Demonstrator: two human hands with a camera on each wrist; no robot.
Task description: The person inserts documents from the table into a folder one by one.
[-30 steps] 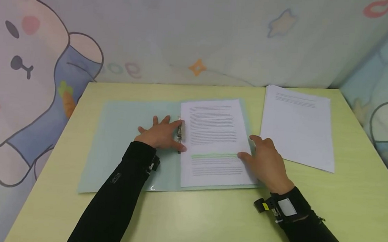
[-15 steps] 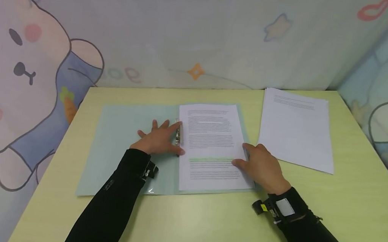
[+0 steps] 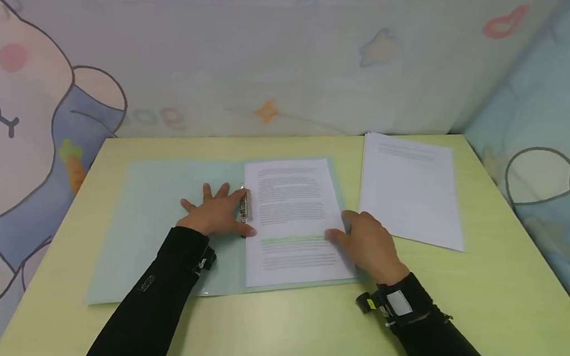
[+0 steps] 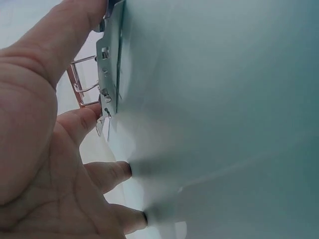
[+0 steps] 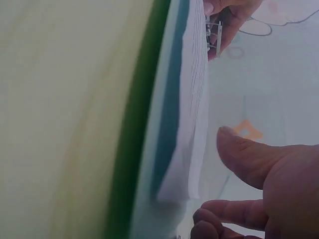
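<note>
A pale green folder point(image 3: 151, 218) lies open on the yellow-green table point(image 3: 481, 305). A stack of printed sheets point(image 3: 289, 212) with one green highlighted line sits on its right half, against a metal clip point(image 3: 244, 208) at the spine. My left hand point(image 3: 214, 211) lies flat on the left flap with fingers spread, thumb and forefinger touching the clip point(image 4: 110, 74). My right hand point(image 3: 365, 243) rests on the right edge of the sheets, fingers loosely bent. In the right wrist view the thumb point(image 5: 249, 154) hovers beside the paper stack point(image 5: 197, 99).
A second stack of white sheets point(image 3: 409, 190) lies on the table to the right of the folder, near the far right corner. Cartoon-printed fabric walls point(image 3: 28, 124) close in the table at the back and both sides.
The head view has drifted, so everything sits lower and further left in frame. Both hands keep their places on the folder and the sheets.
</note>
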